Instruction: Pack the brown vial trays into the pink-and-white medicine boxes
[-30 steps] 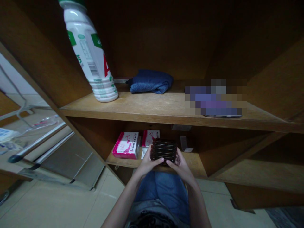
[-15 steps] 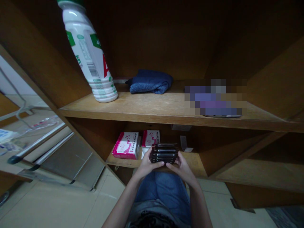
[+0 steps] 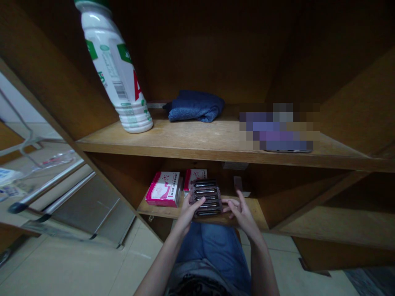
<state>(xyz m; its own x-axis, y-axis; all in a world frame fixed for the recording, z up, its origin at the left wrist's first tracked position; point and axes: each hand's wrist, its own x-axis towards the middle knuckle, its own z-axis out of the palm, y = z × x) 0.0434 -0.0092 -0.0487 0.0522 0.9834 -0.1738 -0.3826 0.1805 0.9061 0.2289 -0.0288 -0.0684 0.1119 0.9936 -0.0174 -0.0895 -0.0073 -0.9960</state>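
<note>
My left hand (image 3: 189, 211) grips a dark plastic tray of brown vials (image 3: 205, 197) by its left side, thumb on top, just above the front of the lower shelf (image 3: 250, 207). My right hand (image 3: 239, 209) is just off the tray's right edge with its fingers spread and nothing in them. Behind the tray, two pink-and-white boxes lie on the lower shelf, one (image 3: 163, 188) to the left and one (image 3: 195, 176) partly hidden by the tray.
On the upper shelf (image 3: 197, 144) stand a tall white bottle (image 3: 115, 65) at left, a folded blue cloth (image 3: 196, 106) in the middle and a blurred flat object (image 3: 279, 127) at right. Metal bars (image 3: 49, 185) lie to the left. A small white tag (image 3: 238, 185) sits behind my right hand.
The tray has tilted so its top faces me and shifted slightly left. My right hand has let go of it and opened; the left hand alone holds it.
</note>
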